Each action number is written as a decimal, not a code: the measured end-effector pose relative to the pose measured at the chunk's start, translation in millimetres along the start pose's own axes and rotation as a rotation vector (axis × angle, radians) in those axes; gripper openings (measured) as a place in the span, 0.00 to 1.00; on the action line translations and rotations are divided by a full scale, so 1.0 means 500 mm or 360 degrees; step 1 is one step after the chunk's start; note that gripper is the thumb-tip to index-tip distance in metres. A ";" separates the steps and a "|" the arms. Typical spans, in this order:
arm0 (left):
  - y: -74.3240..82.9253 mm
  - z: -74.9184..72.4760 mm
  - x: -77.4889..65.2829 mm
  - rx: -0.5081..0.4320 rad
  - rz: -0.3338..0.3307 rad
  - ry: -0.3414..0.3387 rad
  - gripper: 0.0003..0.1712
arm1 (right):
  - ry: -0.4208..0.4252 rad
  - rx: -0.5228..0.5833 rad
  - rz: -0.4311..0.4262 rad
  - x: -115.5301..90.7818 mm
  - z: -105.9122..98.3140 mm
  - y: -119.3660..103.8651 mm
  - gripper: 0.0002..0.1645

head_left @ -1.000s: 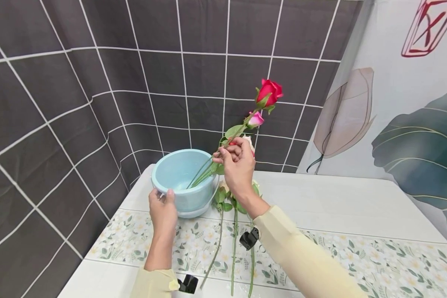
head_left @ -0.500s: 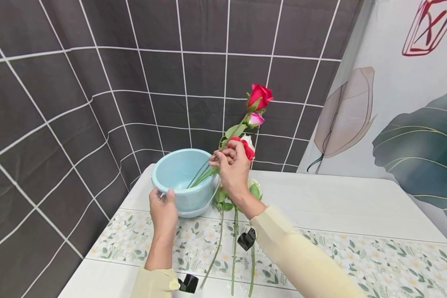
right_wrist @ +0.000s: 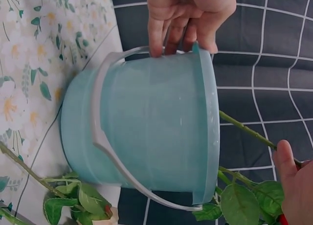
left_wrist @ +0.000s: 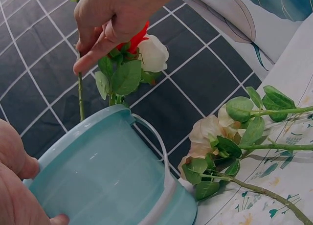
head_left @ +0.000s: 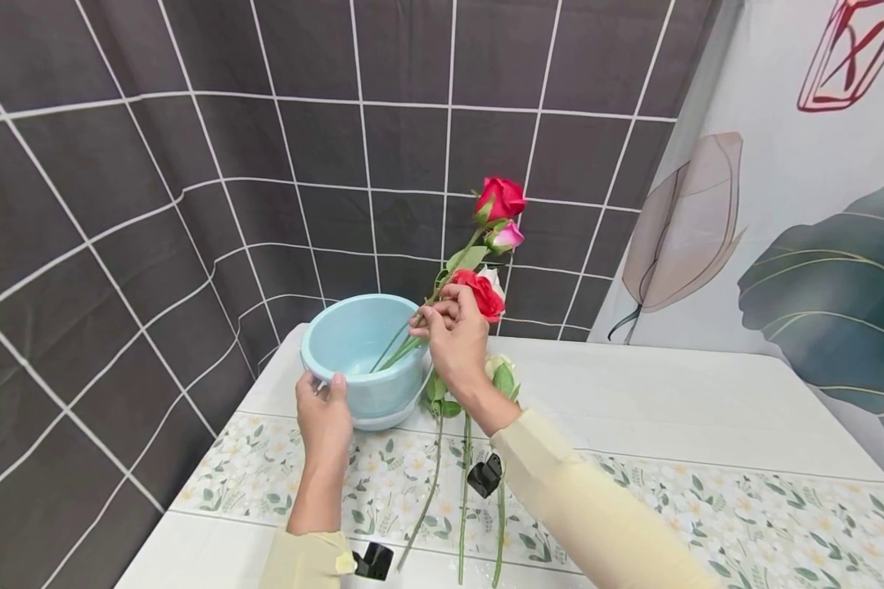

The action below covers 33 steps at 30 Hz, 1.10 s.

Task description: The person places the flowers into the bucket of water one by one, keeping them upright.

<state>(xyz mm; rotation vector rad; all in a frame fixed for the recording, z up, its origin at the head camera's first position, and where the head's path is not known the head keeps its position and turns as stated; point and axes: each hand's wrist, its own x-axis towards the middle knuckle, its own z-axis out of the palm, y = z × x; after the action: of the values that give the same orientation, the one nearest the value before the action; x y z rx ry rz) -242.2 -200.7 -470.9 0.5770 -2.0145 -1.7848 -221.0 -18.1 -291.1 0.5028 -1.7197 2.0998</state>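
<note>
In the head view my left hand (head_left: 324, 421) grips the near-left rim of a light blue plastic bucket (head_left: 379, 399). My right hand (head_left: 458, 337) is over the bucket's right rim, pinching the stem (left_wrist: 81, 95) of a red rose (head_left: 499, 200) whose bloom points up and right. That stem's lower end reaches into the bucket. Leaning out over the same rim are a pink rose (head_left: 507, 237), a second red rose (head_left: 480, 293) and a white rose (left_wrist: 154, 54). The right wrist view shows the bucket's grey handle (right_wrist: 99, 107) hanging down its side.
Pale roses (left_wrist: 205, 137) with long green stems (head_left: 464, 499) lie on the table right of the bucket. The white table covering (head_left: 670, 393) has a floral band. A dark grid-patterned wall cloth (head_left: 405, 147) rises behind, and a leaf-print curtain (head_left: 707, 245) hangs at right.
The held red rose has swung left and lower, its bloom nearing the pink one. My right hand has shifted slightly left and down, uncovering the second red rose. My left hand stays put.
</note>
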 end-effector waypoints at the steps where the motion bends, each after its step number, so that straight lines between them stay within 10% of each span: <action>1: -0.001 0.001 0.000 -0.0005 -0.0006 -0.0001 0.36 | -0.0001 -0.0004 0.0007 -0.001 0.001 -0.001 0.14; 10: -0.041 0.016 0.026 0.0073 0.0007 0.0099 0.36 | -0.0057 -0.0087 0.0061 -0.002 0.003 0.016 0.12; 20: 0.008 0.006 -0.008 0.0013 -0.0008 0.0012 0.37 | -0.0208 -0.0527 0.0238 0.006 0.002 0.052 0.03; 33: 0.078 -0.013 -0.057 -0.0053 -0.0125 -0.0039 0.38 | -0.0674 -0.1143 0.0387 -0.019 -0.005 0.030 0.17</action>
<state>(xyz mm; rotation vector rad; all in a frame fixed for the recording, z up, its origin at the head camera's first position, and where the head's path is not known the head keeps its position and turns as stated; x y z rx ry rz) -216.5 -186.7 -431.8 0.6354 -1.9999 -1.8759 -220.6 -18.8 -309.1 0.5508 -2.7128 1.3967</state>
